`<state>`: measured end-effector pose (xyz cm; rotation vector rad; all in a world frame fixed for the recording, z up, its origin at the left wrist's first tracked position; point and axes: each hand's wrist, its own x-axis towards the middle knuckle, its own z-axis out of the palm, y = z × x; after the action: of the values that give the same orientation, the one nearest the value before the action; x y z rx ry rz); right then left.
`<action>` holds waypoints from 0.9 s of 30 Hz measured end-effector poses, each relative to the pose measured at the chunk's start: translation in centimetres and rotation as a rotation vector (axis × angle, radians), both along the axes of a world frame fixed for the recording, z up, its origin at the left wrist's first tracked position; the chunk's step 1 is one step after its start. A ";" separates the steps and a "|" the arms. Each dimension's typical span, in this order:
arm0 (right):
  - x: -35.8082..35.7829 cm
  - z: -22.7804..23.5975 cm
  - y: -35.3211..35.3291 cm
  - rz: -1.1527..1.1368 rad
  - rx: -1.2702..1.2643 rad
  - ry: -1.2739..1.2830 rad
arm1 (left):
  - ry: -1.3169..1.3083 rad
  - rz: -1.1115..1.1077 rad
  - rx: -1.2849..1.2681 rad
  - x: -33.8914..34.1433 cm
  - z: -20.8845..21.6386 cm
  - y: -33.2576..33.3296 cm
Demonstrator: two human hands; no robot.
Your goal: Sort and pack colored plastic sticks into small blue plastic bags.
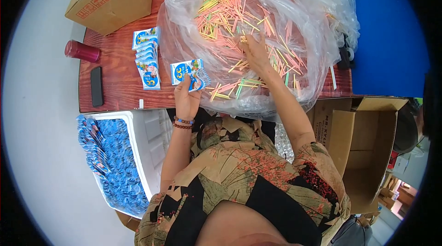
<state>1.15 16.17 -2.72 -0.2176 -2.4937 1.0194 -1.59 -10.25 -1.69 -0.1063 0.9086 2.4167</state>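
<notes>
My left hand (187, 97) pinches small blue-and-white sachets (181, 72) between thumb and fingers, above the table's near edge. At least two overlap there, one tilted to the right. My right hand (256, 55) reaches into a large clear plastic bag (184, 20), spread wide on the table. Inside lie many thin pink, yellow and green sticks (221, 13), heaped at the far left and scattered toward the right. The right fingers are drawn together among the sticks; what sits between them is too small to make out.
Left of the bag, several sachets (147, 57) lie overlapped in a row on the reddish wooden table (117, 82). Nearby are a dark phone (96, 86), a red cylinder (83, 51) and a cardboard box (110, 4). A white bin (138, 154) full of blue packets stands lower left; an open carton (368, 149) stands right.
</notes>
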 end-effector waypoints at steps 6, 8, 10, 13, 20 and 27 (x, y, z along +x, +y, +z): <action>0.0 2.0 -0.4 -0.071 -0.501 0.121 | 0.043 -0.045 -0.013 -0.4 -1.3 -0.5; 0.1 3.7 -1.0 -0.037 -0.889 0.160 | 0.029 -0.061 -0.004 -0.4 -1.3 -0.7; 0.2 4.3 -0.8 0.057 -1.267 0.278 | 0.026 -0.050 0.010 -0.5 -1.1 -0.4; 0.1 4.6 -0.9 0.219 -1.416 0.402 | -0.048 0.014 0.014 -0.1 -0.3 0.5; -0.5 8.0 -6.7 0.173 -1.420 0.568 | -0.043 0.076 0.025 0.9 2.3 4.2; -0.3 8.9 -9.2 0.187 -1.241 0.663 | -0.044 0.101 -0.005 1.3 3.5 5.1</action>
<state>0.89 7.01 6.23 0.0145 -1.0653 2.1495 -0.34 -5.18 1.82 -0.2114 0.9094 2.4944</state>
